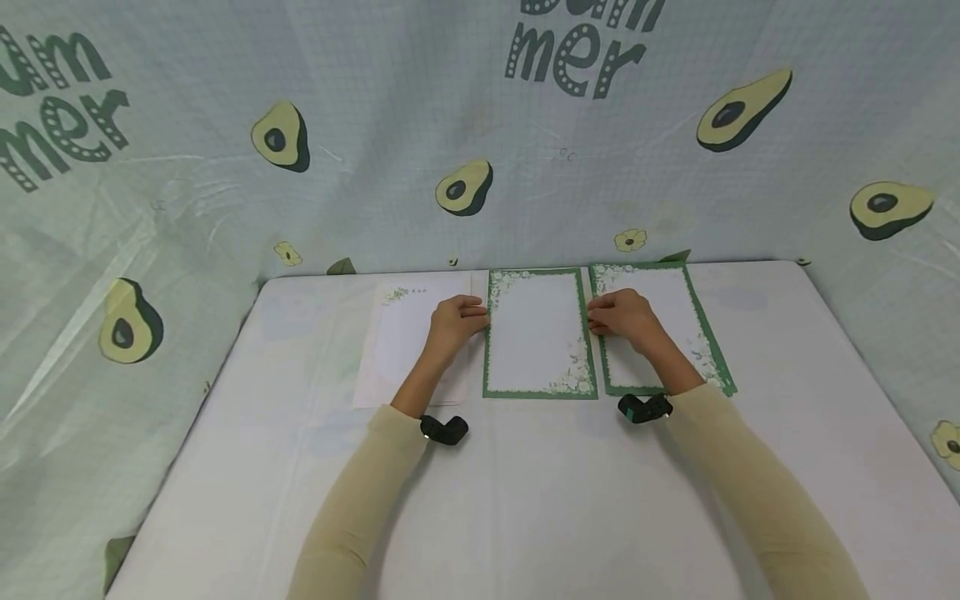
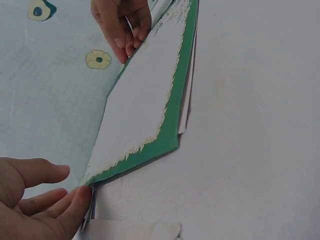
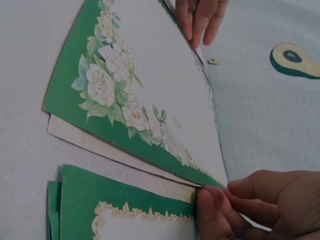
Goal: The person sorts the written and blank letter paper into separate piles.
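A sheet of paper with a green floral border (image 1: pixel 536 333) lies in the middle near the table's far edge. The left hand (image 1: pixel 455 323) touches its left edge with extended fingertips, the thumb (image 2: pixel 52 172) held apart. At the opposite edge, the fingers of the right hand (image 1: pixel 624 317) touch the side, thumb close to the rim. In the right wrist view a pale sheet (image 3: pixel 115 152) sticks out beneath the bordered one. To the right lies another green-bordered sheet (image 1: pixel 660 333), partly under the right hand. A pale sheet with a small floral corner (image 1: pixel 401 333) lies left, partly covered by the left hand.
A white cloth covers the table (image 1: pixel 540 492). Behind it and at the sides hangs a pale curtain (image 1: pixel 375 100) with avocado prints. Each wrist wears a small black camera, one on the left (image 1: pixel 444 429) and one on the right (image 1: pixel 645 408).
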`<state>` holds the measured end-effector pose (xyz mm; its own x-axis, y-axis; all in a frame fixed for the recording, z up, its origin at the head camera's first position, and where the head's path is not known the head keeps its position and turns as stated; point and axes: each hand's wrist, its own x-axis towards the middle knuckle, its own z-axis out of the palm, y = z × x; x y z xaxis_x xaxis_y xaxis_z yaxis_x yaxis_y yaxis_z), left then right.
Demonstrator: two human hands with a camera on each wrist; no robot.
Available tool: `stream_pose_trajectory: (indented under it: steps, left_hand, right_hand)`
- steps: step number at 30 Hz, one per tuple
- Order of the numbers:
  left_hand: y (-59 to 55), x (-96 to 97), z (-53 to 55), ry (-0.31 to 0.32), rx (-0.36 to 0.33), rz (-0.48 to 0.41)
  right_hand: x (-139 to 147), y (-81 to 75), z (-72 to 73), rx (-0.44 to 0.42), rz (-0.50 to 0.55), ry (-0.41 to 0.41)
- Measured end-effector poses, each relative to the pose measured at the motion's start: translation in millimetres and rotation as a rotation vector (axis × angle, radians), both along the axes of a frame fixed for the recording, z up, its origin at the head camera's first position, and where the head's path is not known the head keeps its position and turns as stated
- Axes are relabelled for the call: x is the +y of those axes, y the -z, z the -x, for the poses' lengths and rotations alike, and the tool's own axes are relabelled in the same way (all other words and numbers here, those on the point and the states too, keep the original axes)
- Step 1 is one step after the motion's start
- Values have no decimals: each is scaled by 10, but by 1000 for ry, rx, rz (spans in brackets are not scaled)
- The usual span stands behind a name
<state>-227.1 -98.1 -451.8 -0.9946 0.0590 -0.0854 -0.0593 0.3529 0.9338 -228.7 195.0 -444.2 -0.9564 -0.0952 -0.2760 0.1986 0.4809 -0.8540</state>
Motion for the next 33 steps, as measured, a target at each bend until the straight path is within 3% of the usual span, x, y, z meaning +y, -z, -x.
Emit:
stream_pose_trajectory:
  steps: [9,20,29,33]
  left_hand:
    - [11,-14,0,-13,8,-32]
    - [-26,-27,-12,4,36,-1]
    - [2,-37,-8,-34,45,-89]
    - [16,-40,5,-51,30,-126]
  right_hand:
    - [-7,5,-21,14,11,-4]
    - [-11,-11,-38,94,-87,-25]
    - [-1,39,-61,247,-125,-40]
    - [0,48,-60,260,-112,-39]
